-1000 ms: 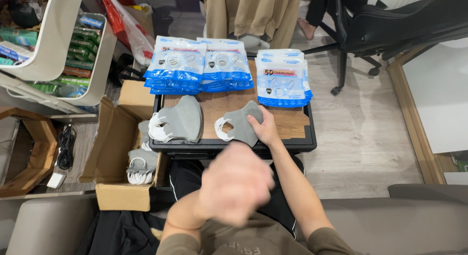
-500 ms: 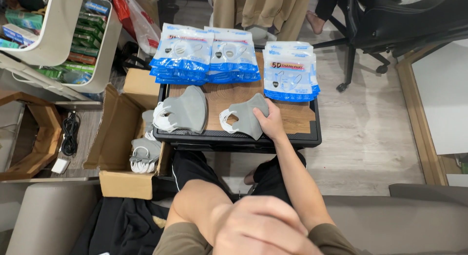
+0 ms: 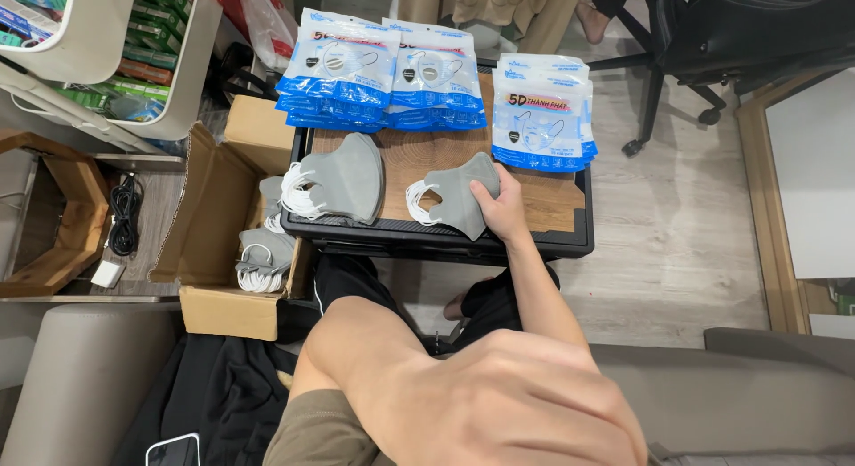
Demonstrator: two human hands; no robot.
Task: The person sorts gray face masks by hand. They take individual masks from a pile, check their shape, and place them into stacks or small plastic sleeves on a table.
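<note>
Fingers of the right hand [image 3: 501,209] curl over a grey mask stack [image 3: 454,199] on the counter [image 3: 552,208], a second stack [image 3: 343,176] just to its left. Left hand [image 3: 499,404] looms close, blurred, grip unclear, holding nothing visible. Sorting looks underway; lifting cleanly needs a firm pinch.
</note>
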